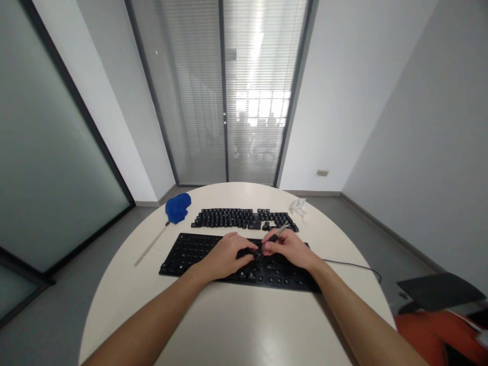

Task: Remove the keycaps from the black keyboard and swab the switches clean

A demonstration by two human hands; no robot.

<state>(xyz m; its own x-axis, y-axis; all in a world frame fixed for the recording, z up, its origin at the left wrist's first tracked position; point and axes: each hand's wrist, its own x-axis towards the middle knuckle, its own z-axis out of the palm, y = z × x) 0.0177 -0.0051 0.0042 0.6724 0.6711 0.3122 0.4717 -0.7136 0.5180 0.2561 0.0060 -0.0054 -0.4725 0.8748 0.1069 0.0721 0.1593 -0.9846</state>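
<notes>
Right hand (288, 248) grips slim tool (281, 230) at keyboard (196, 248), left hand (227, 255) hold unclear from here, likely fiddly close work, next needing steady aim.

Lighting was even, fairly bright; strongest glow came through the blinds (263, 66), upper centre, parts blown out. Tabletop (274, 330) showed soft glare, lower centre, with shadow right of it. Keyboard (186, 253) detail sank into black. Wide-angle stretch tilted walls (427, 122) toward edges; orange item (423, 330), lower right, looked soft.
</notes>
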